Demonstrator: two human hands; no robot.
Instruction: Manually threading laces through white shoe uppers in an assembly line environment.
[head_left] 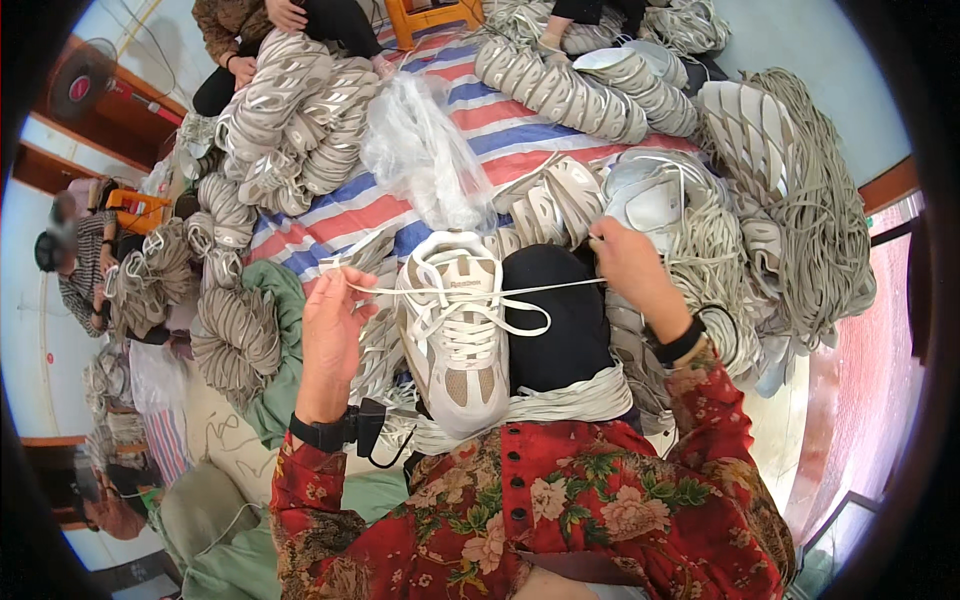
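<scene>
A beige and white sneaker [466, 372] rests in front of me, its toe toward my body, beside my black-clad knee [556, 305]. White laces [468, 335] cross its tongue, and a loose bow lies over the top with one loop out to the right. My left hand [332, 325] pinches one lace end left of the shoe. To the right, my right hand [632, 262] is closed on the other end. The shoelace [565, 286] is pulled nearly straight between the two hands, across the shoe's upper part.
Bundles of shoe uppers [560, 90] lie on a striped sheet [325, 220], with a clear plastic bag [425, 150] among them. A thick bunch of laces [830, 190] hangs at right. Other people sit at the far side and far left, near an orange stool [432, 18].
</scene>
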